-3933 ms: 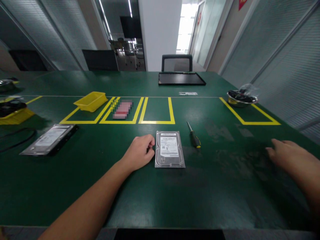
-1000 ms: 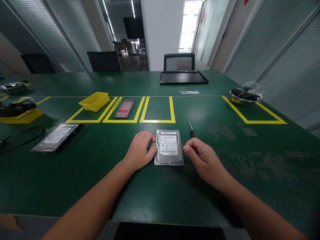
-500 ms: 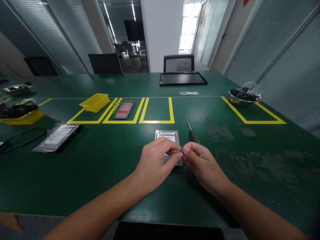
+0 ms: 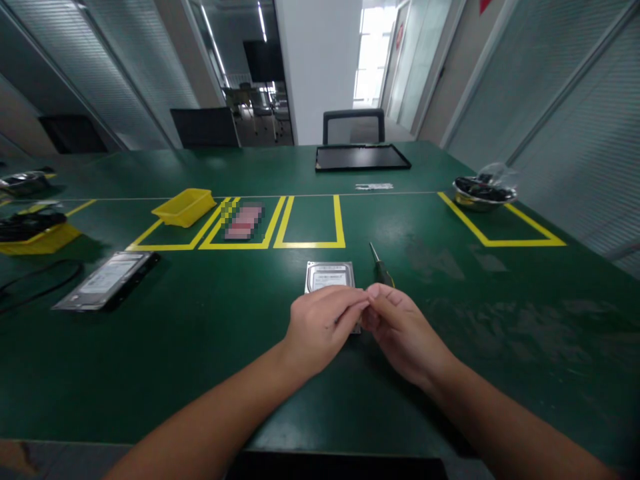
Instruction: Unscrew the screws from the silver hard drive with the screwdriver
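A silver hard drive [image 4: 330, 272] with a white label lies flat on the green table in front of me, its near part covered by my hands. My left hand [image 4: 325, 323] is over the drive, thumb and fingers pinched together. Its fingertips meet those of my right hand [image 4: 400, 327], which is closed in a pinch at the drive's right edge. Anything between the fingertips is too small or hidden to make out. Just beyond my right hand lies a screwdriver [image 4: 383, 269] with a dark handle, its tip pointing away.
To the left lies another drive [image 4: 107, 280] beside a black cable [image 4: 45, 287]. Yellow trays [image 4: 185, 208] [image 4: 45, 239], a blurred pink item [image 4: 244, 222], and a metal bowl [image 4: 483, 193] of dark parts stand farther off. A black-framed panel [image 4: 363, 157] lies at the back.
My left hand has moved slightly right, and its thumb and fingers have closed together against my right fingertips. The whole view has shifted a little.
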A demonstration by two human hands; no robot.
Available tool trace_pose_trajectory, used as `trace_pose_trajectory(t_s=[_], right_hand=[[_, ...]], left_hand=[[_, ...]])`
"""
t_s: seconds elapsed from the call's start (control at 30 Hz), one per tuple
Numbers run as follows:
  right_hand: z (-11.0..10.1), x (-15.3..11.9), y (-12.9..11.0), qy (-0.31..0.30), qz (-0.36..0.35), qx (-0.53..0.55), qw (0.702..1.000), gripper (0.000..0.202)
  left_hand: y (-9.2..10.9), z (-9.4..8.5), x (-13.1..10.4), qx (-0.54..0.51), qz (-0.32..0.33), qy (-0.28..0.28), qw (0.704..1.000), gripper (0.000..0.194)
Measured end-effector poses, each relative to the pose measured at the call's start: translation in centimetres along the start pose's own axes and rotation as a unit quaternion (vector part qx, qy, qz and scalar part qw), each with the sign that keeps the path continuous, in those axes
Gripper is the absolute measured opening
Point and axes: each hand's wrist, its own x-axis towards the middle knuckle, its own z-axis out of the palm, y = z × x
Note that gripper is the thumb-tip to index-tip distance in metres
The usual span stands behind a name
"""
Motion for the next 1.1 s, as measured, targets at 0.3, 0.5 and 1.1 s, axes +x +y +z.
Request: trace_pose_trajectory(t_s=[0.3, 0.5, 1.1], right_hand=[[-0.2, 0.0, 0.6, 0.0, -0.015, -0.053, 0.998, 0.027], [-0.4, 0.1, 0.8, -0.005, -0.018, -0.088, 0.996, 0.03], [-0.5, -0.8, -0.4, -0.1, -0.101, -0.279, 0.95, 0.024]], left_hand=[[-0.9, -0.1, -0.6, 0.016, 0.024, -0.02, 0.999, 0.008], [-1.0, -0.5, -0.8, 0.011, 0.006, -0.029, 1.0, 0.009], [-1.3, -1.4, -1.3, 0.026, -0.05, -0.019, 0.998, 0.008]])
